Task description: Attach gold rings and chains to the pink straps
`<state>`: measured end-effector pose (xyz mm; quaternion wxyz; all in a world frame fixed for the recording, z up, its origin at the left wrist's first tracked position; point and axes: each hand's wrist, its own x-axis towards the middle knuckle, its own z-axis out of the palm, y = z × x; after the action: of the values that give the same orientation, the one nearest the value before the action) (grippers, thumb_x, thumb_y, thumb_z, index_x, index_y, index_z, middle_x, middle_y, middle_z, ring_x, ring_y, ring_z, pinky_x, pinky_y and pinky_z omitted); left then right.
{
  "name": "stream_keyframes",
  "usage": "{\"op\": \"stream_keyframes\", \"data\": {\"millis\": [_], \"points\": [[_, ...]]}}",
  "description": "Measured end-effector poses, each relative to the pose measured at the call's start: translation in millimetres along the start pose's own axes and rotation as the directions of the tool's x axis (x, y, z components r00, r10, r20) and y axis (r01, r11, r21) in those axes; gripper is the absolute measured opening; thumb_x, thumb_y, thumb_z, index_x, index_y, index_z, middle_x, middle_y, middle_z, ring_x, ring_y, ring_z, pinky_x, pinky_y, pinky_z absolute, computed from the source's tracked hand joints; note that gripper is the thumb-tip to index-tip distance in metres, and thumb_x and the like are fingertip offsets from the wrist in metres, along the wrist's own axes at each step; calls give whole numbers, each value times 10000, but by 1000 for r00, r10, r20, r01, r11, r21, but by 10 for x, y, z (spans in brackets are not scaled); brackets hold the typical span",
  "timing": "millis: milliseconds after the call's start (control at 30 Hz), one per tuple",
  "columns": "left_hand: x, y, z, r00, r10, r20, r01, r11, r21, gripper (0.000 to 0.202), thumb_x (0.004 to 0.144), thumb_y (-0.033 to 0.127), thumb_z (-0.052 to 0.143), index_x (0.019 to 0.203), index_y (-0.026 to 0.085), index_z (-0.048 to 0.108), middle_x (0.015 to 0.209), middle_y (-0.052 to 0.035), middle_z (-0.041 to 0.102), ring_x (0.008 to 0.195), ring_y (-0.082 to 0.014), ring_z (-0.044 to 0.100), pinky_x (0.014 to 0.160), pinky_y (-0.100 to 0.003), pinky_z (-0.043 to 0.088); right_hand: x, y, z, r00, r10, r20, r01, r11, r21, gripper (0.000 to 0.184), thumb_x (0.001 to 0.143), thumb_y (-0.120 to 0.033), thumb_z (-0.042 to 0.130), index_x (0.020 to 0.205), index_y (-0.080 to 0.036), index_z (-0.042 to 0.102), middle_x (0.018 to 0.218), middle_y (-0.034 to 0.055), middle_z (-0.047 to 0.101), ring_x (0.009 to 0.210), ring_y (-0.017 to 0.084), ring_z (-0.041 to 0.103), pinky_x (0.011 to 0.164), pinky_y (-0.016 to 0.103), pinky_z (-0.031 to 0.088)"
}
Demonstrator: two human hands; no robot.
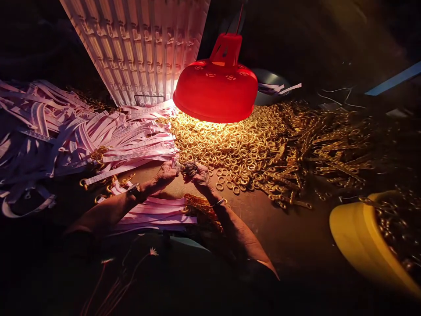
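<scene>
lap: straps at 6 o'clock
left hand: fingers pinched shut on a bit, dead centre
right hand: pinching it too
step: working the bit, I reckon; next wants a steady grip
rings: heap at 1 o'clock

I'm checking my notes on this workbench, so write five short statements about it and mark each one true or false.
1. The lamp over the pile of rings is red. True.
2. The pink straps lie on the person's right. False: they lie on the left, beyond the left hand.
3. Both hands meet on one small piece. True: the left hand and the right hand pinch it between them.
4. The bowl at the right is blue. False: it is yellow.
5. The right wrist is bare. False: it wears a thin bangle.
</scene>
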<state>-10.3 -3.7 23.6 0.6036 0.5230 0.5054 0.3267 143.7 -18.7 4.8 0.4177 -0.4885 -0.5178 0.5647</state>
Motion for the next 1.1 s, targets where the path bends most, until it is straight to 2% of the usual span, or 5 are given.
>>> {"op": "stream_keyframes", "data": {"millis": [300, 433, 667, 933, 1100], "points": [[-22, -136, 55, 987, 157, -39, -158, 987, -28, 81, 647, 125, 568, 673, 156, 498, 643, 23, 453, 599, -78, 357, 545, -205, 314, -22, 108, -59, 984, -176, -30, 158, 936, -313, 67, 722, -176, 560, 779, -181, 595, 620, 11, 616, 581, 132, 589, 533, 236, 504], [-81, -72, 84, 988, 153, -33, -155, 986, -67, 118, 656, 134, 623, 662, 144, 506, 612, 40, 450, 558, -58, 356, 535, -194, 320, -42, 104, -25, 979, -200, -41, 178, 935, -306, 147, 788, -269, 602, 904, -179, 603, 641, 15, 612, 586, 134, 581, 518, 236, 494], [-90, -94, 53, 992, 123, -19, -123, 992, 4, 122, 630, 48, 537, 681, 149, 491, 579, 54, 488, 492, -51, 362, 496, -190, 295, -73, 11, 21, 997, -66, -42, 59, 986, -155, 441, 828, -634, 550, 799, -195, 524, 674, 6, 583, 518, 94, 542, 445, 208, 478], [-11, -240, 79, 993, 119, 10, -120, 993, 22, 117, 686, 81, 514, 636, 163, 447, 598, 29, 455, 574, -84, 369, 548, -219, 305, 41, 201, -33, 987, 157, -29, -160, 981, -114, 342, 721, -520, 615, 742, -197, 506, 626, -1, 546, 480, 130, 536, 395, 247, 436], [-1, -131, 27, 997, 44, 59, -39, 996, -83, 144, 713, 190, 585, 663, 161, 453, 613, 29, 435, 574, -80, 333, 543, -227, 284, 66, 211, -40, 985, -157, -69, 109, 883, -457, 245, 801, -395, 549, 676, -203, 463, 643, 22, 544, 574, 128, 499, 538, 253, 408]]}}
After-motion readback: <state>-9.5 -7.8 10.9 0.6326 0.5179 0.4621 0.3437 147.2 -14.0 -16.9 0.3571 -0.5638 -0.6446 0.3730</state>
